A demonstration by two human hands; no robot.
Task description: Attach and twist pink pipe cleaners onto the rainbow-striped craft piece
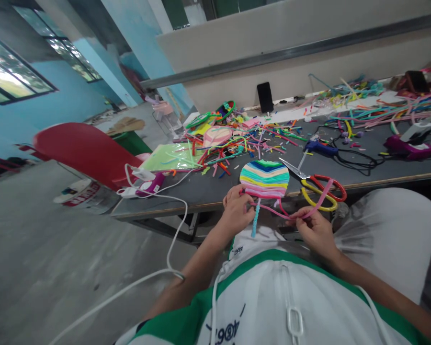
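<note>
A rounded piece of striped pipe cleaners (264, 179) in blue, teal, yellow and pink lies at the table's front edge. My left hand (237, 211) is closed on its lower left edge, fingers pinched at the pink rows. From there a pink pipe cleaner (276, 212) runs across to my right hand (313, 229), which pinches it; its free end rises past the scissors. A twisted light blue stem (255, 221) hangs below the striped piece. Scissors (311, 183) with red and yellow handles lie open just right of it.
Loose pipe cleaners and scraps (233, 143) cover the middle of the table (201, 192). A blue glue gun (321, 147) with a black cord lies to the right, a phone (265, 97) at the back. A white cable (181, 225) hangs over the left front edge, near a red chair (82, 148).
</note>
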